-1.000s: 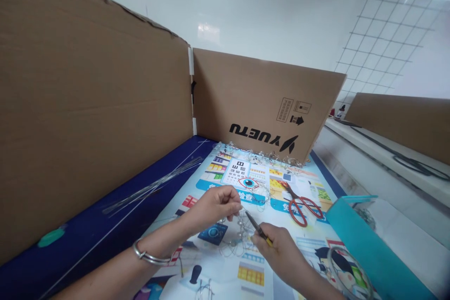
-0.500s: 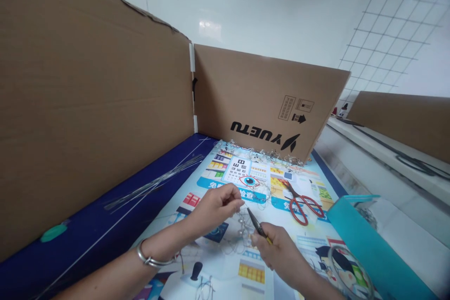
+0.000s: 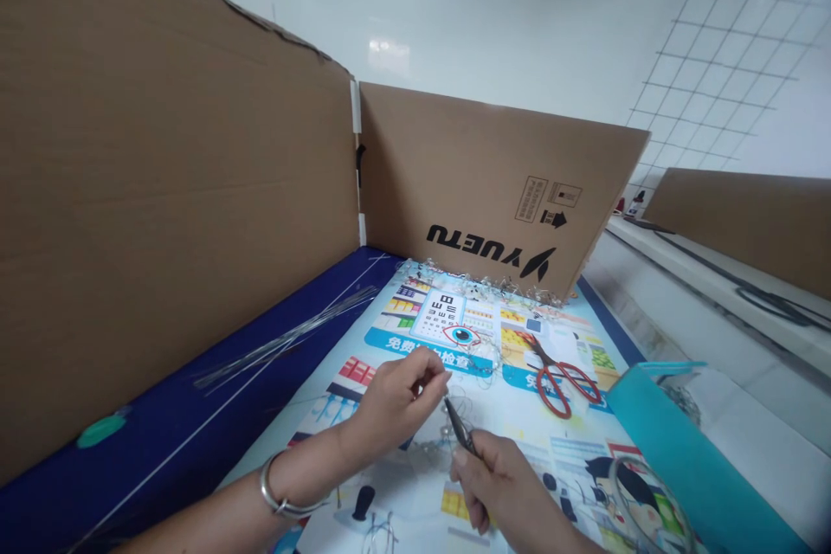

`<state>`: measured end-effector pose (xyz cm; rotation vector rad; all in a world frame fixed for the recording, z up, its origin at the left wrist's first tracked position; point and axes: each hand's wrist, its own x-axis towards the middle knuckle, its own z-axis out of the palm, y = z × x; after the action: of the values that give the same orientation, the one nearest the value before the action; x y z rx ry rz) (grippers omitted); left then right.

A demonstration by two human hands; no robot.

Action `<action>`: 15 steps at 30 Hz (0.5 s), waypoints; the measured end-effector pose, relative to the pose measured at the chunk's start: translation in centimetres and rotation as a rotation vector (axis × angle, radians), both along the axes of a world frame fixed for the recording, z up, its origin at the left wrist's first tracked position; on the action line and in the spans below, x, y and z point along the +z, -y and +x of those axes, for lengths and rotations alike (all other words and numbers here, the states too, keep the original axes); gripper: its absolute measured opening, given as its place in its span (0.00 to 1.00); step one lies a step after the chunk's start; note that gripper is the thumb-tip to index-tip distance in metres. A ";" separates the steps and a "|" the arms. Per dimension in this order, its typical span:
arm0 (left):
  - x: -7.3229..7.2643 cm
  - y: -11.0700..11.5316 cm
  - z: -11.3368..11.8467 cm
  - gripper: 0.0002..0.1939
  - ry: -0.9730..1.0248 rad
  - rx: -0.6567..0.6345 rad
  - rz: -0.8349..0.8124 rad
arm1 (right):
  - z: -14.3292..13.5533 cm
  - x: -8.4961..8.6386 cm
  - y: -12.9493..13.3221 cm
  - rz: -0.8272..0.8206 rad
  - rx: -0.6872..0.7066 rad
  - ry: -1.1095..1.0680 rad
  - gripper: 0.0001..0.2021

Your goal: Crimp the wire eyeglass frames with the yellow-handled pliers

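My right hand [image 3: 497,480] is closed around a pair of pliers [image 3: 460,426], whose dark jaws point up and to the left. Just beyond the jaw tips, my left hand [image 3: 406,394] pinches thumb against forefinger on a thin wire, barely visible at the fingertips. Beneath and between both hands lies a loose tangle of thin silvery wire [image 3: 447,433], partly covered by the hands. Red-handled scissors [image 3: 551,381] lie open on the printed sheet, right of the pliers. A small wire bundle [image 3: 380,532] rests near the bottom edge.
Tall cardboard panels stand at the left [image 3: 175,190] and back [image 3: 499,182]. Straight wires [image 3: 286,342] lie on the blue cloth. Wire scraps [image 3: 480,286] line the back panel. On the right are a teal box [image 3: 688,450] and a clear round container [image 3: 649,502].
The pliers have moved slightly left, their tips now close to my left fingertips. My left hand has turned a little and sits slightly lower, still pinching.
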<state>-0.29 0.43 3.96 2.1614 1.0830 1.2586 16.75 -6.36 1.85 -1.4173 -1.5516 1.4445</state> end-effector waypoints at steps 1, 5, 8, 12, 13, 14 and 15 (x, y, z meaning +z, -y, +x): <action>-0.1 0.0 0.0 0.05 -0.007 0.000 0.002 | 0.0 0.0 0.0 0.004 -0.005 -0.006 0.20; -0.2 0.2 0.0 0.05 -0.027 -0.010 0.016 | 0.1 -0.1 0.0 0.020 -0.010 -0.026 0.22; -0.3 0.1 0.0 0.05 -0.039 0.001 0.039 | 0.2 -0.4 0.0 0.015 -0.013 -0.039 0.22; -0.5 0.2 0.0 0.05 -0.053 0.007 0.089 | 0.1 -0.4 0.0 -0.006 -0.025 -0.063 0.22; -0.6 0.2 0.0 0.05 -0.057 0.007 0.105 | 0.1 -0.4 0.0 -0.010 -0.026 -0.077 0.22; -0.6 0.2 0.0 0.04 -0.061 0.006 0.119 | 0.1 -0.4 0.0 -0.013 -0.025 -0.092 0.22; -0.6 0.2 0.0 0.04 -0.064 0.006 0.134 | 0.0 -0.4 0.0 -0.015 -0.026 -0.106 0.22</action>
<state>-0.25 0.19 3.37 2.3136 1.0585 1.3065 16.80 -6.38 1.40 -1.3421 -1.4549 1.4936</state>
